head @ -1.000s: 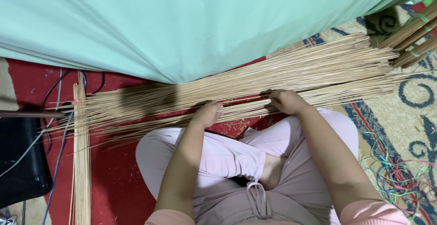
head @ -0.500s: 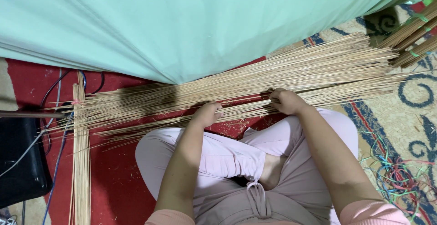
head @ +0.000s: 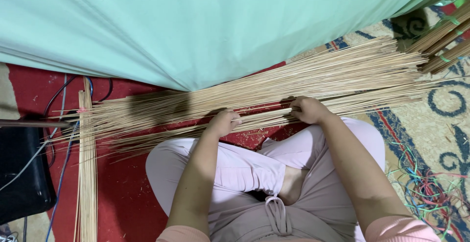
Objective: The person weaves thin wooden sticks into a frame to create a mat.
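Two hands are curling around a thin bunch of sticks just in front of the knees; the left hand (head: 224, 122) is closing into a loose fist on the bunch, fingers bent over it; the right hand (head: 307, 109) is doing the same a little further along, fingers wrapping down so the tips are hiding. Neither hand is spreading flat. The sticks (head: 274, 87) are lying in a long pile across the red mat (head: 117, 193), stretching from the black box (head: 22, 173) side over to the patterned rug (head: 431, 129); the green cloth (head: 196, 21) is hanging over their far edge. A second bundle (head: 87, 173) is lying crosswise at the left. Sticks this thin might be snapping if the fists are squeezing too hard; loose ones might be slipping out and getting mixed back into the pile; sharp ends might be poking fingers; the coloured bands (head: 426, 188) nearby might be tangling.
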